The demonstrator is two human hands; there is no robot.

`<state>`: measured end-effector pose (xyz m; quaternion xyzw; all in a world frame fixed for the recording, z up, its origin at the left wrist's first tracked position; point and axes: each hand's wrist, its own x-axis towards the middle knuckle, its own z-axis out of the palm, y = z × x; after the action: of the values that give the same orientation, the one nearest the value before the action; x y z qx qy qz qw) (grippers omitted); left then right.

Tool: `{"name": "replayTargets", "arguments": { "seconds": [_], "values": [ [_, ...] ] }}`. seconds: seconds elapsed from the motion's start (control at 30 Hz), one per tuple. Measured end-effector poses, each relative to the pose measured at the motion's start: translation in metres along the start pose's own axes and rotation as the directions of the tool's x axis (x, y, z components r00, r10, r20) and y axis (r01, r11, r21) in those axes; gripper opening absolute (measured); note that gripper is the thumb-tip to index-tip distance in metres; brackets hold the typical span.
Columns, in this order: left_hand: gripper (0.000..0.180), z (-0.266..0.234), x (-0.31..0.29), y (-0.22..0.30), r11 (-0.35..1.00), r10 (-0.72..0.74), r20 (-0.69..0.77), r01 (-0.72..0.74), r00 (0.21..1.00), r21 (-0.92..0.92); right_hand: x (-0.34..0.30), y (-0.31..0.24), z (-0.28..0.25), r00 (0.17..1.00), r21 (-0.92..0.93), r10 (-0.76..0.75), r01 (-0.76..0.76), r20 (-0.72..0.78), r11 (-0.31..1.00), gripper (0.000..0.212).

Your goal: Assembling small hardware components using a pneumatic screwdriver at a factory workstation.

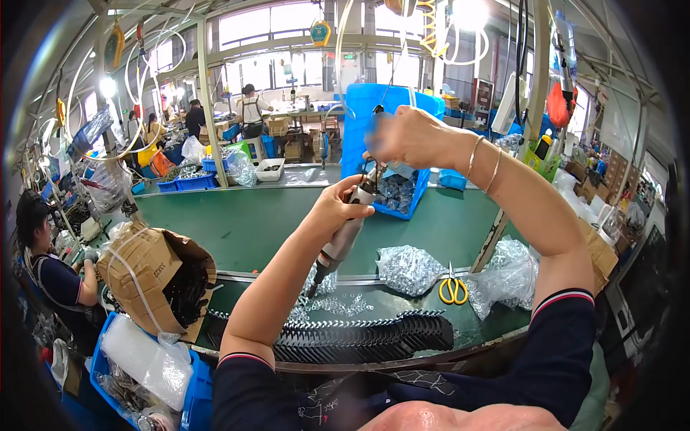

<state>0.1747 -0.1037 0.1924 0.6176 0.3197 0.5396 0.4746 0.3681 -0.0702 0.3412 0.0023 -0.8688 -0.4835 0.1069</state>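
My left hand [338, 210] is wrapped round the body of a grey and black power screwdriver [345, 239], which tilts with its dark tip down toward the bench. My right hand [420, 138] is raised at the screwdriver's upper end, near a thin hanging cord. Its fingers are closed, but a blur hides what they hold. Below the tool lie loose small silver metal pieces [345, 305]. A long row of black parts [359, 339] with silver ends lines the near edge of the bench.
Right of the loose pieces are a clear bag of metal parts [410, 270], yellow-handled scissors [453, 289] and another plastic bag [507, 276]. A tilted blue bin [356, 136] stands beyond my hands. At left are a cardboard box [140, 273], a blue crate [198, 391] and a co-worker [54, 269].
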Motion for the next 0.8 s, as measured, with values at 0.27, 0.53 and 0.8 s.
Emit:
{"name": "replayTargets", "arguments": {
  "seconds": [0.27, 0.53, 0.8],
  "values": [
    [0.069, 0.007, 0.001, 0.014, 0.998, -0.07, 0.072, 0.069, 0.995, 0.011, 0.01, -0.011, -0.018, 0.857, -0.014, 0.042, -0.04, 0.513, 0.999, 0.012],
    [0.068, 0.005, -0.008, 0.027, 1.0, -0.021, 0.147, 0.02, 0.989, 0.012, -0.007, -0.016, -0.014, 0.983, 0.259, 0.093, -0.132, 0.159, 0.957, 0.029],
    [0.067, -0.007, -0.018, 0.03, 0.998, -0.015, 0.199, 0.002, 0.98, 0.063, -0.002, -0.023, -0.01, 0.986, 0.219, 0.052, -0.087, 0.16, 0.972, 0.042]
  ]
}}
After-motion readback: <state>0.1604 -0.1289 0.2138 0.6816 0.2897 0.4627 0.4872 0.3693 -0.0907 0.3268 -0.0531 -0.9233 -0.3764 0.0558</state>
